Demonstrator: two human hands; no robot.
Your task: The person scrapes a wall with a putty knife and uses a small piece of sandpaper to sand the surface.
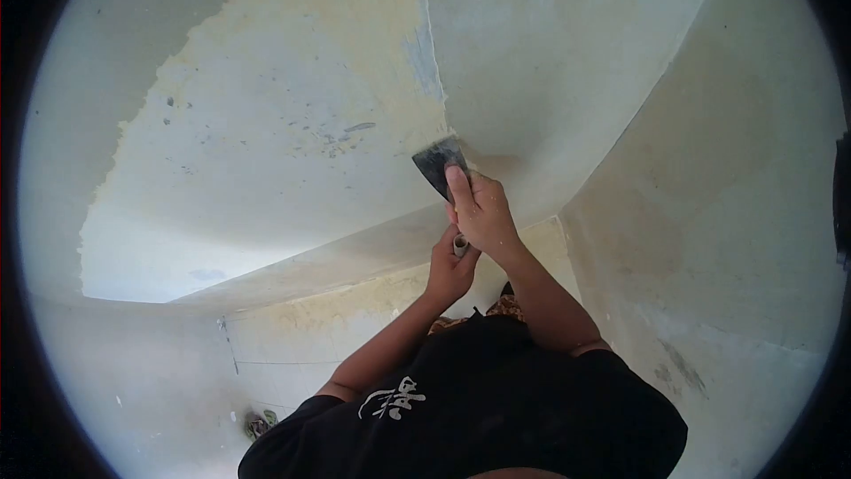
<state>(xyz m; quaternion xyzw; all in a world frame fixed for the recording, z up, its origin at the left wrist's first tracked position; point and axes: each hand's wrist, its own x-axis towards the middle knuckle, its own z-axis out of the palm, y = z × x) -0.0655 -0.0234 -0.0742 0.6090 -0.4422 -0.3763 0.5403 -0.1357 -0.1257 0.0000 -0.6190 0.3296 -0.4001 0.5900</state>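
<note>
Black shirt (496, 390), scraper (436, 164) in right hand (484, 211)

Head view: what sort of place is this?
Probably a room under renovation, though much of it is out of view. Signs: the large pale patch with ragged edges, the blotchy greyish wall, and the dark, flat-bladed scraper in the right hand.

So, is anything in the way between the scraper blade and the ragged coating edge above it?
Nothing visible. The scraper, held in the right hand, reaches the lower end of the coating edge; the left hand, around a pale tube, is below, clear of that path.
</note>
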